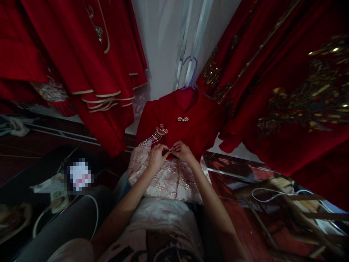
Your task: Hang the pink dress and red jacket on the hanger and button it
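Note:
A red jacket [201, 120] with a pale, gold-patterned brocade lower part [169, 178] lies over my lap, a purple hanger [193, 74] in its collar. Both my left hand [157, 156] and my right hand [184, 151] are at its front, fingers pinched on either side of a small beaded clasp [171, 149]. Higher on the chest sits another beaded clasp [183, 119]. A beaded tassel ornament [159, 133] hangs at the left of the chest, above my left hand. My fingers partly cover the clasp between them.
Red garments with pale edging [103, 80] hang at the left. More red garments with gold beadwork [305, 105] hang at the right. A wooden stool frame [253, 211] with a white cable [261, 196] stands lower right. A power strip [50, 185] and cables lie at the left.

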Demonstrator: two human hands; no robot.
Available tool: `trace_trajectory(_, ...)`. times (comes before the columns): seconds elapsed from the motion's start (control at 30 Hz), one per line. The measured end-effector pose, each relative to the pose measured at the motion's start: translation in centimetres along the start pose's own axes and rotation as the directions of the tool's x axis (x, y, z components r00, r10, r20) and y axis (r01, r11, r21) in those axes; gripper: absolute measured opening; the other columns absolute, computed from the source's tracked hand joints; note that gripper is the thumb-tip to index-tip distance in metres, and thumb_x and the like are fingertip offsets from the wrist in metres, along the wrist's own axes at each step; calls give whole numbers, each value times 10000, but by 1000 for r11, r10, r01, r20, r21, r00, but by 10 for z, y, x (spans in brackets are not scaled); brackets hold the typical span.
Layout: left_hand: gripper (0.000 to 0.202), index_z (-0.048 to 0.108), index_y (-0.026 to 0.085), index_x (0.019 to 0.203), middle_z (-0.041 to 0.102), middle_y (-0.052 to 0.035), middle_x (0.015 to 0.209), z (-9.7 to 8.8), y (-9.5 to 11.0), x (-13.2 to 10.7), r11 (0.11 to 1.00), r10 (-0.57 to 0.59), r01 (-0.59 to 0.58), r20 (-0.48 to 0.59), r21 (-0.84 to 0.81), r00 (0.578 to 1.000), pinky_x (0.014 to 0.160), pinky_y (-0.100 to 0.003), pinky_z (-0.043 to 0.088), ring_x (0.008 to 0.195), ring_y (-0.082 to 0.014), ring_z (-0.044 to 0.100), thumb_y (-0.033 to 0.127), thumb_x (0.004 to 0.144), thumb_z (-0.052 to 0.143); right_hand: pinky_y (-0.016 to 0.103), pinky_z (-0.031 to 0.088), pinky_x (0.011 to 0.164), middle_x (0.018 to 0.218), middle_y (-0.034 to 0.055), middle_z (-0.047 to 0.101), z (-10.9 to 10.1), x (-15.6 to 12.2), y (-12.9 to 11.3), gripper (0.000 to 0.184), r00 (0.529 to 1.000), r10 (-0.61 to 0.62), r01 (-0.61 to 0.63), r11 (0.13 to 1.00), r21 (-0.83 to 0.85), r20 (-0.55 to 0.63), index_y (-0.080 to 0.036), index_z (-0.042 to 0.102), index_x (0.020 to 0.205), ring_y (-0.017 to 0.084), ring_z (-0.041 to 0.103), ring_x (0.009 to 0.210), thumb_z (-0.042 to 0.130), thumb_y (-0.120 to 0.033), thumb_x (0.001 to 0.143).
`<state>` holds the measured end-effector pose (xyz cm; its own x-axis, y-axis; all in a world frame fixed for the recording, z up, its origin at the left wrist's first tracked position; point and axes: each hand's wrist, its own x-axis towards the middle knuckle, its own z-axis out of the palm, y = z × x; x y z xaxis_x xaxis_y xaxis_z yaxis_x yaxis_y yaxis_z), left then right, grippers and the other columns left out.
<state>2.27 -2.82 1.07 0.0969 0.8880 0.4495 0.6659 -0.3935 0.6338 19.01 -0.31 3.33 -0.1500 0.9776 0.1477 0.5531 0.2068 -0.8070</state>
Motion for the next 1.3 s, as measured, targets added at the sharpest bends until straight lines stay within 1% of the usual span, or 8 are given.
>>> trace_trajectory(0.13,21,619,197,814,633,-37,849,0,-1,1,999,9,-9,-19,-32,1000,818,-346,457,866,-196,582,217,808,621,212,479,607,686,-10,622,0,0,1,194,1000,17,-19,997,72,21,-177,571,818,108,600,634,703,-190,677)
trace_trajectory(0.4,190,636,156,890,697,-52,830,10,-6,4,848,-137,142,46,-511,989,767,-301,525,768,-152,659,279,752,680,230,512,629,720,21,663,-9,0,-8,219,996,37,-46,993,113,80,-171,588,777,117,623,646,755,-252,659)
trace_trajectory(0.8,158,639,164,821,672,-31,764,3,2,6,835,-159,127,-14,-536,987,715,-270,506,710,-135,635,300,753,680,258,504,669,741,33,659,-15,0,-16,276,996,17,-33,983,182,89,-161,609,788,128,614,672,771,-332,643)
trace_trajectory(0.87,208,630,159,792,664,-24,752,2,3,15,765,-197,175,35,-619,980,699,-264,503,691,-129,625,301,686,740,263,497,677,752,33,655,-27,-2,-17,316,989,-6,-25,976,216,145,-155,613,808,127,608,683,773,-365,635)
trace_trajectory(0.93,296,625,160,806,667,-19,776,-2,5,28,646,-280,251,82,-721,956,683,-255,499,687,-123,619,304,611,794,269,493,691,758,28,653,-44,-6,-18,332,958,-25,-53,964,259,286,-151,614,824,124,608,695,771,-375,636)
trace_trajectory(1.03,348,647,169,896,691,-45,926,-12,9,50,376,-371,322,178,-869,912,738,-274,506,780,-131,638,366,640,775,281,494,710,780,19,659,-68,-12,-21,325,863,-34,-133,947,292,504,-153,617,853,119,612,709,766,-355,647)
trace_trajectory(1.1,329,674,166,924,685,-67,1043,-18,10,61,235,-342,314,225,-920,912,818,-293,501,876,-140,640,376,683,749,289,495,725,806,17,664,-78,-15,-24,321,841,-41,-153,938,310,540,-157,619,867,117,616,722,766,-343,651)
trace_trajectory(1.3,317,710,146,926,693,-84,1048,-20,7,67,170,-345,304,233,-937,909,872,-302,492,874,-134,641,361,698,754,291,489,721,794,17,664,-80,-14,-24,309,853,-55,-151,926,347,518,-158,615,864,114,613,712,770,-323,654)
